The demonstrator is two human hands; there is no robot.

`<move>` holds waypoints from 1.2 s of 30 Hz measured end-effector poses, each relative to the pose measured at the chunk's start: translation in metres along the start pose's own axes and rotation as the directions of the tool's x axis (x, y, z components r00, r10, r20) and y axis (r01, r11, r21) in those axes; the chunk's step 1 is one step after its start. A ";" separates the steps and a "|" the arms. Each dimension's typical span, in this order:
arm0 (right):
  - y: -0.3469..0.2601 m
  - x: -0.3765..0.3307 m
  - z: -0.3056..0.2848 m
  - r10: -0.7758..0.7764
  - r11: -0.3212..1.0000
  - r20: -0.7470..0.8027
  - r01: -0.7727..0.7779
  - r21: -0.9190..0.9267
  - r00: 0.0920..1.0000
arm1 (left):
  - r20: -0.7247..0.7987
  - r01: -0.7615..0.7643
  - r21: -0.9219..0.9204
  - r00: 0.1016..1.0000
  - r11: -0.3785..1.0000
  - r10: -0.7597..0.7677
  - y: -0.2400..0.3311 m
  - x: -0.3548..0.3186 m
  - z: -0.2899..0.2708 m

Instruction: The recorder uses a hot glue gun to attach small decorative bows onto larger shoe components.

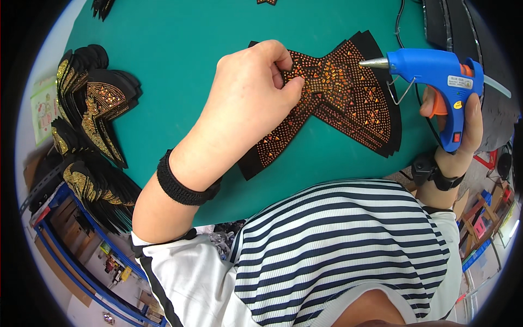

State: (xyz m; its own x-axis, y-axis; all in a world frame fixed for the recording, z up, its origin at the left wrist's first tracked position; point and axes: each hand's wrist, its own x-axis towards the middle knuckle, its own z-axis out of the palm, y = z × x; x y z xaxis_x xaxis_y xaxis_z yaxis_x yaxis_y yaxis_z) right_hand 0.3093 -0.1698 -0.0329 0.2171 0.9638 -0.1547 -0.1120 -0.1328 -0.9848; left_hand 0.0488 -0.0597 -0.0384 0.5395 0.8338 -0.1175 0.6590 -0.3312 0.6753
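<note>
A black bow-shaped piece [359,98] studded with orange and copper stones lies on the green tabletop, its wide ends showing stacked layers. My left hand [256,82] reaches over its left half, thumb and forefinger pinched at the narrow middle; whether they grip the bow's edge or a small stone is hidden. In my right hand [463,125] is a blue glue gun [425,65], its orange trigger under my fingers. The metal nozzle points left, over the bow's right wing. A clear glue stick [498,87] sticks out of the gun's back.
Piles of black pieces with gold stones [98,109] lie along the table's left edge. The gun's black cord [400,24] runs across the far right. Black strips [452,24] lie at the upper right. A blue-framed shelf [81,234] stands below left.
</note>
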 end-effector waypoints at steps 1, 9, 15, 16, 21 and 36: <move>0.001 0.000 0.000 -0.008 1.000 0.003 0.008 -0.003 1.000 | 0.000 0.000 0.004 1.000 1.000 0.000 0.000 0.000 0.000; 0.001 0.000 -0.003 -0.013 1.000 0.035 0.012 0.024 0.999 | -0.019 -0.030 0.033 0.999 0.999 0.031 0.001 -0.002 0.000; 0.000 0.000 0.000 -0.030 0.999 0.000 0.030 0.020 1.000 | -0.022 -0.035 0.050 0.999 0.998 0.037 0.002 -0.002 0.000; 0.001 0.000 -0.001 -0.029 0.999 0.020 0.029 0.025 0.999 | -0.021 -0.035 0.048 0.999 0.998 0.036 0.002 -0.001 0.000; -0.001 -0.005 0.002 -0.015 0.999 0.022 0.014 0.046 1.000 | -0.015 -0.033 0.023 0.999 0.999 0.034 0.002 0.000 0.000; 0.000 0.015 0.036 0.249 0.944 0.629 -0.329 0.012 0.736 | -0.002 -0.031 0.021 1.000 0.999 0.031 -0.003 -0.001 -0.001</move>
State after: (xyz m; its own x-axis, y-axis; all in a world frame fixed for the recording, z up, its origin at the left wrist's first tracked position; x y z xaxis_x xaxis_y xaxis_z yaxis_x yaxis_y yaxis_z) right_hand 0.2774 -0.1472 -0.0324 -0.4779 0.8222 -0.3093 -0.1890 -0.4401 -0.8778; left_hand 0.0457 -0.0588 -0.0399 0.5584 0.8241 -0.0949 0.6528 -0.3659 0.6633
